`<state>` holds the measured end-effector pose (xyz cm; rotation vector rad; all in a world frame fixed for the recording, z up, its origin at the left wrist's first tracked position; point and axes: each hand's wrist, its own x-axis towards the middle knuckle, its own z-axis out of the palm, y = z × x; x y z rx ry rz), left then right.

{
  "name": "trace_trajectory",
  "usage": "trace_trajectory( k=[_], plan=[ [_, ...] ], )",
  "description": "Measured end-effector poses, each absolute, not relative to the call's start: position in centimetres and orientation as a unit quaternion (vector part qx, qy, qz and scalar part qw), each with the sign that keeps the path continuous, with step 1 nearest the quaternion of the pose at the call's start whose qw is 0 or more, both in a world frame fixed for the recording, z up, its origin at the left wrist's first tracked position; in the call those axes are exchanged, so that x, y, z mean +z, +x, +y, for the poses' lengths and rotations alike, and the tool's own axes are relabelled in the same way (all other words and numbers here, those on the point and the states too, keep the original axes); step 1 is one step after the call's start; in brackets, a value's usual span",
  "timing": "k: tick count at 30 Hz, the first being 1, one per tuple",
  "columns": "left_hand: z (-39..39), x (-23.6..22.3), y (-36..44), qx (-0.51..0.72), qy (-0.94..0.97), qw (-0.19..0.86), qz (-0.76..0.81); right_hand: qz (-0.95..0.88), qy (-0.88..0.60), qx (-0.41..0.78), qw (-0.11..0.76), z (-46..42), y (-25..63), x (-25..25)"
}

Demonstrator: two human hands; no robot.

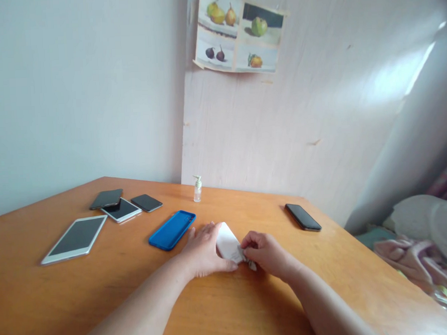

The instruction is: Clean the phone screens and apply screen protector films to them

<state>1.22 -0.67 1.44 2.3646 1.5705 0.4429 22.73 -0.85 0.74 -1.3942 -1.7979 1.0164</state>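
A white phone (pixel 226 241) lies on the orange wooden table (pixel 102 294) in front of me. My left hand (pixel 203 248) rests on its left side with fingers wrapped round its edge, holding it down. My right hand (pixel 264 253) is closed in a pinch on a small grey cloth (pixel 248 260) pressed against the phone's near right corner. A blue phone case (pixel 172 229) lies just left of my left hand.
A white tablet (pixel 75 238) lies at far left, with three dark phones (pixel 123 205) behind it. A small clear pump bottle (pixel 197 188) stands near the wall. A black phone (pixel 303 217) lies at right. Bedding (pixel 426 247) sits beyond the table's right edge.
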Motion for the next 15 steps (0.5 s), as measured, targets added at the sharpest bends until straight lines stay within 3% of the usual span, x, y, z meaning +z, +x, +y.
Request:
trace_trajectory(
  k=[15],
  plan=[
    [-3.2, 3.7, 1.8, 0.065, 0.883, 0.215, 0.411, -0.699, -0.564, 0.258, 0.355, 0.6, 23.3, -0.3]
  ],
)
